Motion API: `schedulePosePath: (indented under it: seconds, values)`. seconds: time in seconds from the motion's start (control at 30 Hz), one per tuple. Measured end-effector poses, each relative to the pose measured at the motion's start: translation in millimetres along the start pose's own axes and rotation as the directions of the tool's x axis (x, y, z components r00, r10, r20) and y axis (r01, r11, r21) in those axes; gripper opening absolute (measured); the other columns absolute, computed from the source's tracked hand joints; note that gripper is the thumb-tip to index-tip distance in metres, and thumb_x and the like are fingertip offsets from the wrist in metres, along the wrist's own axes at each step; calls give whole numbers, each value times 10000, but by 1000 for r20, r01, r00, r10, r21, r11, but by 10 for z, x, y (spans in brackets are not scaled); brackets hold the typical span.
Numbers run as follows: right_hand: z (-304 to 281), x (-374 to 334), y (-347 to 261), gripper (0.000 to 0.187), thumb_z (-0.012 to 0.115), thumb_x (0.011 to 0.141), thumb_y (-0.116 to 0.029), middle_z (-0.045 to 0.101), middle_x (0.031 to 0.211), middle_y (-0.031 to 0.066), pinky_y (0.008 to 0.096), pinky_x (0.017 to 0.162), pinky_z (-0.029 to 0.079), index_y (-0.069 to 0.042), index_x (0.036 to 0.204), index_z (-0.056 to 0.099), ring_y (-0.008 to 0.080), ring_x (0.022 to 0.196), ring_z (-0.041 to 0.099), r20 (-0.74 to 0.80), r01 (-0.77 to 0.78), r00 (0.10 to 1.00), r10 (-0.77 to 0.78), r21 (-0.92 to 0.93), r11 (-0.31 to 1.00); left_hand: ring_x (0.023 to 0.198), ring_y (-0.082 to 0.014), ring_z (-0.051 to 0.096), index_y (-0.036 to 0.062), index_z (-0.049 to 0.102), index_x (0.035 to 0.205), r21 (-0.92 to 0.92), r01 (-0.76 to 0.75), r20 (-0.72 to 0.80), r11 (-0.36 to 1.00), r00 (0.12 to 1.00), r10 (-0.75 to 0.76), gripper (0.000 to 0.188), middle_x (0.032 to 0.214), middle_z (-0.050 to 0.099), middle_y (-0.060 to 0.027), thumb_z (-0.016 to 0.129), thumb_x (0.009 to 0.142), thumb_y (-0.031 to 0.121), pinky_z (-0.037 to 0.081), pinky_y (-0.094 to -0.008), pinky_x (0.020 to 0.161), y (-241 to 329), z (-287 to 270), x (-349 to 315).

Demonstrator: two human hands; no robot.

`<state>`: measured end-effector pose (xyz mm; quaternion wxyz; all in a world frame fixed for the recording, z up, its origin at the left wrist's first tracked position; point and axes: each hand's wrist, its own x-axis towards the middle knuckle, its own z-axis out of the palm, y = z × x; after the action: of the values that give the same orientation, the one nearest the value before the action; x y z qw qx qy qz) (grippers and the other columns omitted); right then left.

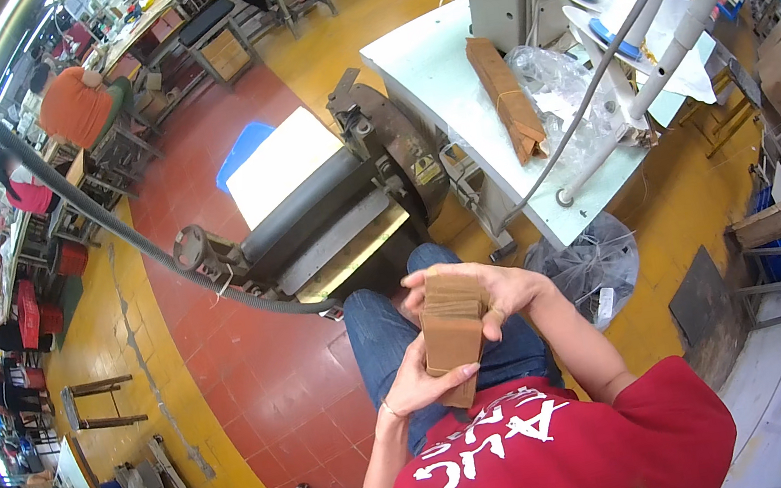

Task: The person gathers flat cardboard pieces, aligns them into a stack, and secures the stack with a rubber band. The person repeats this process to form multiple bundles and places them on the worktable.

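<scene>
Above the lap (pixel 378 332), 1 stack of flat brown pieces (pixel 453 338) is held from 2 sides: its lower part is clasped by the left grip (pixel 413 382), its upper part by the right grip (pixel 506 288). On the pale bench (pixel 427 52), 1 brown bundle (pixel 503 101) is laid beside clear plastic (pixel 559 87).

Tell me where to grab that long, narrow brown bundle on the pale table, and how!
Probably hold the long, narrow brown bundle across its middle, coming from the left: it lies flat, looks slim enough to span, and crumpled clear plastic crowds its right side.
</scene>
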<state>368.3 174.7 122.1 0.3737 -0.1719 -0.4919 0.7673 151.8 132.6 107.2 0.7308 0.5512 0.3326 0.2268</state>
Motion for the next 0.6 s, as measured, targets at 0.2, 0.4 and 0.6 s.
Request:
schedulePosePath:
  seconds: [0.2, 0.4, 0.6]
  values:
    - [-131, 9, -254, 1098, 934, 532, -295, 528, 1301, 98, 344, 1034, 400, -55, 1419, 333, 187, 1202, 500, 78, -120, 989, 129, -107, 987, 1035, -151, 563, -19, 486, 1264, -32, 49, 81, 998, 996, -46, 628, 1122, 598, -75, 784, 768, 225, 460, -299, 908, 27, -57, 74]
    - [-216, 205, 26, 818, 610, 847, -543, 577, 1265, 132, 307, 980, 427, 27, 1387, 379, 216, 1201, 535, -375, 338, 884, -277, 106, 935, 1036, -208, 597, 9, 449, 1316, -512, -159, -318, 844, 948, -14, 616, 1158, 597, -114, 666, 864, 367, 503, -346, 893, -302, -65, 131]
    - [-117, 244, 193, 373, 403, 997, -165, 688, 828, 88, 207, 501, 399, 35, 1304, 471, 22, 346, 384, -227, 169, 972, -64, 478, 862, 1042, -277, 624, 22, 390, 1377, -804, 39, 22, 593, 999, -37, 678, 1224, 573, -174, 586, 899, 461, 540, -403, 879, -645, -358, 94]
